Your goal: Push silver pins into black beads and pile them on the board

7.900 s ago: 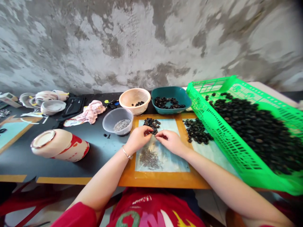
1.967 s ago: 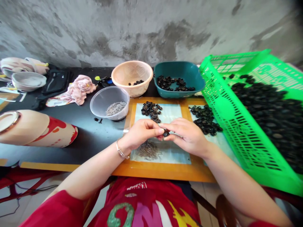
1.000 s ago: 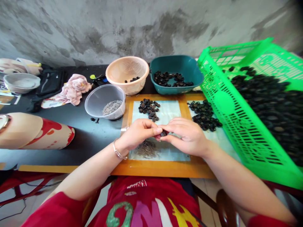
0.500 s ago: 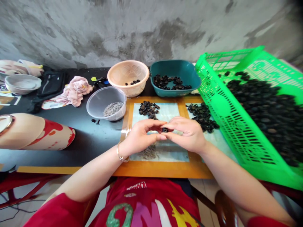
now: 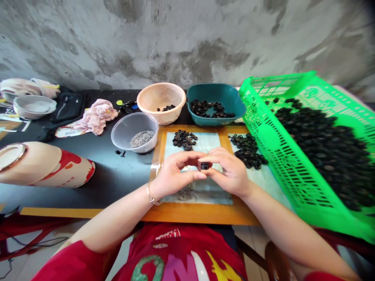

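A small black plastic part (image 5: 204,166) is pinched between thumb and forefinger of my right hand (image 5: 231,169). From the other side my left hand (image 5: 175,171) meets it, thumb and forefinger curved round with the tips at the part. How the part is made up is too small to tell. Beyond my hands lies a pile of black round pieces with holes (image 5: 184,139), on a pale sheet framed with brown tape (image 5: 199,212). Thin metal pins (image 5: 185,193) lie under my left hand, partly hidden by it.
Behind stand a clear bowl of metal pins (image 5: 117,134), a peach bowl (image 5: 146,99) and a teal basin (image 5: 216,121) with black pieces. At right are another black pile (image 5: 249,150) and a full green crate (image 5: 269,136). A tumbler (image 5: 47,164) and pink cloth (image 5: 99,115) occupy the left.
The view has tilted and shifted slightly. My hands stay together at the black part, which now shows a little more between the fingertips.
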Motion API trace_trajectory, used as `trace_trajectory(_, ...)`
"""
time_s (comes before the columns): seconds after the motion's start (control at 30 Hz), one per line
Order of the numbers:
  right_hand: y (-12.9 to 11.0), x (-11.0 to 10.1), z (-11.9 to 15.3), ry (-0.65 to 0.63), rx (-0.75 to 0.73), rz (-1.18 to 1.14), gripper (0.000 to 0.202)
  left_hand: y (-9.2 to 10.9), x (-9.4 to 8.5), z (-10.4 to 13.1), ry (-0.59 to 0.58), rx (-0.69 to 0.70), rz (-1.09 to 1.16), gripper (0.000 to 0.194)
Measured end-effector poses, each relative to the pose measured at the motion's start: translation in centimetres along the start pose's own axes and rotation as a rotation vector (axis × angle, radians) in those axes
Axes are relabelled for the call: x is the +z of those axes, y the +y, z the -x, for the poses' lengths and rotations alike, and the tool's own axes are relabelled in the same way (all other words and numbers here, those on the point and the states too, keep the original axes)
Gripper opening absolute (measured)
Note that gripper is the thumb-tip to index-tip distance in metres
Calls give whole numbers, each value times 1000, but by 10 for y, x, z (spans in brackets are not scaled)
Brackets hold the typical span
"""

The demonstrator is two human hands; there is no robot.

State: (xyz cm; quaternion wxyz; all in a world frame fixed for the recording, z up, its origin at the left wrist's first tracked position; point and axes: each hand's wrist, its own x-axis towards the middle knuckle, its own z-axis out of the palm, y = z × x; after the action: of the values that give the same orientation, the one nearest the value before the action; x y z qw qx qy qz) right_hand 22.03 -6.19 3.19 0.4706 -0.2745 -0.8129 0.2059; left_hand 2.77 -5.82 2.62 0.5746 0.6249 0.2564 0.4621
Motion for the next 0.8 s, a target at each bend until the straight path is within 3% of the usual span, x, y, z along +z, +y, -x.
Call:
trace_trajectory(0.17,5,-3,2,77,108,42,23,-4,-9,-6,93,-34,-92,36)
trace_trajectory(0.2,8,-8,2,166,156,18,21,-4,-13,-9,139,-56,-179,33)
trace_trajectory(0.27,18,-25,0,459,256,-131,21,-5,-21,-15,231,-88,-401,26)
trace_trajectory(0.33,29,-45,-2,791,338,-383,39,-8,-30,-20,271,-89,-623,23)
trace_trajectory(0.4,37,-59,-5,873,476,-554,54,-12,-38,-22,237,-75,-836,28)
trace_trajectory(0.43,38,-60,-6,825,538,-576,54,-15,-41,-23,193,-70,-942,30)
trace_trajectory(0.5,34,-48,-5,571,634,-516,37,-19,-46,-22,82,-79,-1121,33)
trace_trajectory(0.57,23,-22,-2,159,642,-308,18,-23,-48,-21,-12,-95,-1216,31)
trace_trajectory(0.63,12,5,3,-200,491,-75,6,-25,-47,-21,-62,-98,-1228,29)
trace_trajectory(0.7,7,26,9,-397,317,107,9,-26,-45,-20,-86,-96,-1211,27)
trace_trajectory(0.8,9,40,15,-524,187,299,12,-23,-40,-20,-119,-110,-1194,25)
